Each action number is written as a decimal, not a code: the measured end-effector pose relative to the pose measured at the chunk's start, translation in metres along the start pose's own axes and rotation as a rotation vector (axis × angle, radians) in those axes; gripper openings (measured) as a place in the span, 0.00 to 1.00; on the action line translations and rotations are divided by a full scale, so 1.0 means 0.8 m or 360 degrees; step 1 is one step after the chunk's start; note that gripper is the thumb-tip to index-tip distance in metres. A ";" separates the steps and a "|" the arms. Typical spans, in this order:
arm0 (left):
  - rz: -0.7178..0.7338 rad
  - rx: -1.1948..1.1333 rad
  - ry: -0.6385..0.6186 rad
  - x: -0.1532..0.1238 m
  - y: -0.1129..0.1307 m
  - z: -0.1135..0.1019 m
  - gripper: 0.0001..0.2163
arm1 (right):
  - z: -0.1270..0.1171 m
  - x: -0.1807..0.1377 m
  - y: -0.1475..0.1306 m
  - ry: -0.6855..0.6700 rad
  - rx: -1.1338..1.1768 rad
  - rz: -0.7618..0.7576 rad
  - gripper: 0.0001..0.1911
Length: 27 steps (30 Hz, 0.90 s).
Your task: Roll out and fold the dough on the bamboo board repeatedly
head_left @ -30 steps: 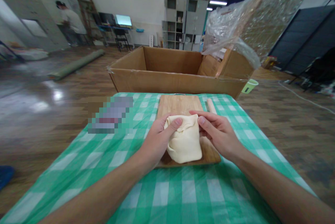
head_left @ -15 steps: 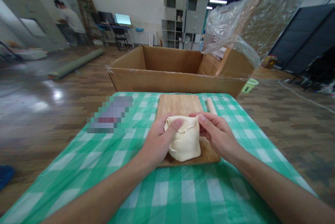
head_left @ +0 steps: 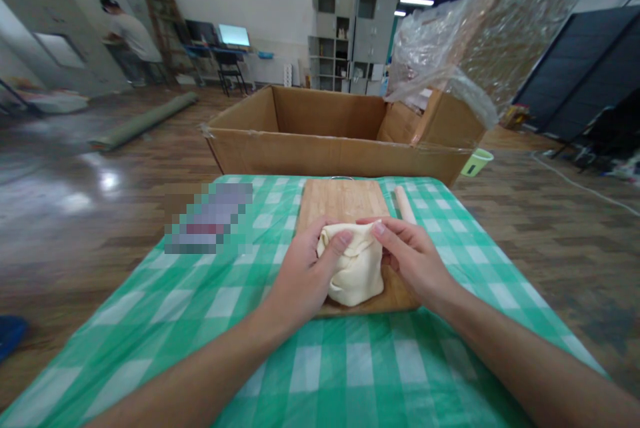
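Observation:
A pale lump of dough (head_left: pixel 356 273) lies on the near half of a wooden cutting board (head_left: pixel 343 200) on a green-and-white checked tablecloth (head_left: pixel 320 361). My left hand (head_left: pixel 303 273) grips the dough's left side, thumb pressed on its folded top. My right hand (head_left: pixel 413 259) holds the right side, its fingers pinching the far edge inward. Both hands are closed on the dough.
A wooden rolling pin (head_left: pixel 404 204) lies just right of the board. Behind the table stands a large open cardboard box (head_left: pixel 330 148) with a clear plastic bag (head_left: pixel 475 35) rising from its right end. A person (head_left: pixel 123 35) stands far off at the left.
Both hands have squeezed closer together, folding the far edge of the dough over. The lump is now narrower and more bunched.

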<state>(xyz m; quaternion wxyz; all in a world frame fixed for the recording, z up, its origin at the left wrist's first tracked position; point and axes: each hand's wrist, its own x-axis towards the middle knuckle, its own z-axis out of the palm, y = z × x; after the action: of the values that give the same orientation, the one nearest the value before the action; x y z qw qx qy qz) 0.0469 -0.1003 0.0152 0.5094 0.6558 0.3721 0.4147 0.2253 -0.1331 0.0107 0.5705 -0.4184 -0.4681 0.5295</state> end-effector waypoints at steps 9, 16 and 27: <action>0.0035 -0.0297 -0.0019 0.001 -0.018 0.001 0.18 | -0.003 -0.002 -0.003 0.0169 -0.0316 -0.0154 0.17; -0.0109 -0.0748 -0.0333 0.017 -0.028 -0.001 0.19 | -0.015 0.011 0.010 0.0420 -0.0035 -0.0168 0.17; -0.0092 -0.0359 -0.0163 0.011 -0.011 -0.003 0.15 | -0.006 0.003 -0.001 0.0181 -0.0260 -0.0096 0.21</action>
<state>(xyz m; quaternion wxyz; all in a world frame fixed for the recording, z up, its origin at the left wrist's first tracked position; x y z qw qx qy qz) 0.0472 -0.0895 0.0087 0.6099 0.6037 0.3153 0.4051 0.2303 -0.1307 0.0110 0.5758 -0.4786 -0.4890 0.4474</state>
